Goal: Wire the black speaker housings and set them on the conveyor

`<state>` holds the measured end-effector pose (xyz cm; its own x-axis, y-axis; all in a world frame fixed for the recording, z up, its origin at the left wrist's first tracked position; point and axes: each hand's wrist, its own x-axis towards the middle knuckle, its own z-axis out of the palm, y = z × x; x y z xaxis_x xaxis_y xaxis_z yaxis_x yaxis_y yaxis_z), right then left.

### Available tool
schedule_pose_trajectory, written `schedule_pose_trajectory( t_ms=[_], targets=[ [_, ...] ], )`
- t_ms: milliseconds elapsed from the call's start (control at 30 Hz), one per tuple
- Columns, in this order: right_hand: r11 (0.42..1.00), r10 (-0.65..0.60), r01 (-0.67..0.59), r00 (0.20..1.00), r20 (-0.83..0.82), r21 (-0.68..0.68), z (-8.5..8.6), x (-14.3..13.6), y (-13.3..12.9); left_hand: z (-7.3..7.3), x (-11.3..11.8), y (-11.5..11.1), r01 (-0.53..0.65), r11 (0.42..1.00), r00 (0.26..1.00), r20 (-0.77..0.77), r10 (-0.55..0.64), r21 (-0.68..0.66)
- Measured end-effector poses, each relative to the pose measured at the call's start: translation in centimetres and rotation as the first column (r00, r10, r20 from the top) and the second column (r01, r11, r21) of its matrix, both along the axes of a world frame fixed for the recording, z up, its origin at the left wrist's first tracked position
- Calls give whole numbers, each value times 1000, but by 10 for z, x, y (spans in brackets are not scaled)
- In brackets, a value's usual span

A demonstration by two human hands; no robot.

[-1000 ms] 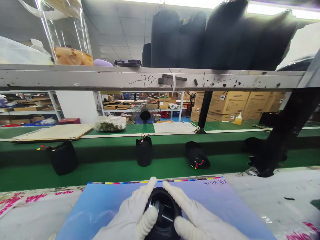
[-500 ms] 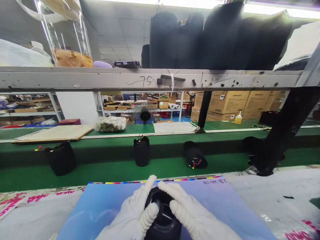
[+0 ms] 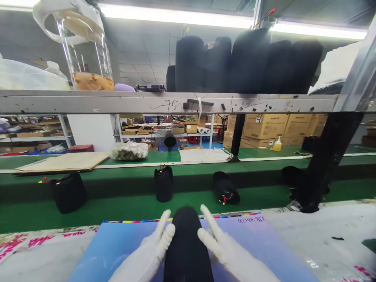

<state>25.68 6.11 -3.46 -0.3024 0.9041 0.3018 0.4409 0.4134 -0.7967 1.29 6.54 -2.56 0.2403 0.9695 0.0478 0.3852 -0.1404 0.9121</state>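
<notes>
A black cloth-covered rounded object (image 3: 188,246) stands at the bottom centre over a blue-purple printed sheet (image 3: 117,243). White gloves cover both hands. On its left side, my left hand (image 3: 155,244) touches it with the thumb, the fingers pointing forward. My right hand (image 3: 219,243) rests against the opposite side in the same way, its index finger stretched forward. Between them the object is held. Its lower end is cut off by the frame.
Black cylinders with wires lie on the green belt (image 3: 123,209), one at left (image 3: 69,192), one in the middle (image 3: 163,184), one right of centre (image 3: 225,188). A shelf beam (image 3: 126,102) crosses above; a dark post (image 3: 326,160) stands at right.
The glossy black top between my hands no longer shows; matte black cloth faces up instead. My hands have moved apart around it. The view has tilted up slightly.
</notes>
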Motion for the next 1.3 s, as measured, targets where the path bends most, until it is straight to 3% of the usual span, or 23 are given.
schedule_pose_trajectory(
  t_ms=[100, 200, 333, 467, 600, 733, 867, 933, 1033, 1100, 1233, 1300],
  targets=[
    [996, 79, -83, 990, -121, -30, 2, -10, -1, 0, 9, 2, 25, 996, 998, 61, -30, 83],
    [976, 176, -153, 973, -152, 152, -7, -12, -3, -5, 15, 2, 48, 971, 984, 154, -86, 235],
    [942, 26, -24, 1000, -3, 334, -23, -7, -3, -22, 19, 7, 66, 906, 959, 226, -174, 418],
    [932, 43, -72, 995, 90, 355, -29, 3, 2, -33, 29, 11, 151, 906, 916, 290, -279, 395],
    [963, 64, -58, 998, -17, 263, -33, 4, 8, -32, 37, 7, 147, 918, 841, 442, -313, 369],
    [955, 64, -12, 984, -166, 297, -45, -3, 9, -38, 32, 5, 62, 947, 909, 373, -184, 316],
    [933, 12, 19, 996, -84, 360, -51, -3, 4, -48, 28, 11, 26, 912, 934, 315, -168, 408],
    [888, -38, 76, 995, -91, 454, -48, -2, 0, -50, 27, 14, -62, 857, 951, 291, -105, 512],
    [760, -62, 166, 981, -184, 628, -38, -2, -5, -45, 24, 12, -220, 706, 960, 278, 34, 673],
    [723, -16, 99, 992, -126, 683, -30, -4, -8, -37, 19, 6, -259, 620, 957, 283, 63, 740],
    [675, 27, -64, 998, 63, 735, -17, -8, -7, -21, 17, -6, -62, 372, 991, 13, 133, 926],
    [655, 12, -85, 995, 103, 751, -12, -9, -4, -16, 21, -7, 6, 295, 981, -62, 181, 955]
  ],
)
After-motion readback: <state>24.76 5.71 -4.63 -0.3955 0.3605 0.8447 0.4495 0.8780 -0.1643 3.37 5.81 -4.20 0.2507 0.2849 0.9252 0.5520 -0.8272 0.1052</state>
